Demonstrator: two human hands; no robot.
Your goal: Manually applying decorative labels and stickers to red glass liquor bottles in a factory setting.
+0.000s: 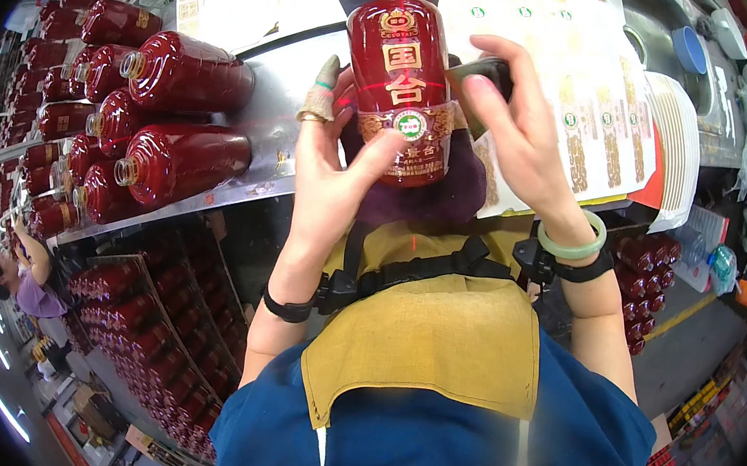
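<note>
A dark red glass bottle (399, 63) with gold and white print lies on its back on a dark purple cloth (461, 183), its neck pointing away from me. A patterned gold label band with a round green-and-white seal (409, 126) crosses its lower half. My left hand (335, 152) grips the bottle's lower left side, the thumb over the label by the seal. One of its fingers wears a fabric finger cot (318, 100). Just right of the bottle, my right hand (525, 131) holds a dark, smooth, rounded object (490, 77) between thumb and fingers; its kind is unclear.
Several red bottles (185, 163) lie stacked on the bench at left. Sheets of gold labels (604, 121) cover the right side, beside a stack of cream trays (673, 155). A blue bowl (689, 50) is further right. Crated bottles (155, 319) stand below; a person (36, 284) is at far left.
</note>
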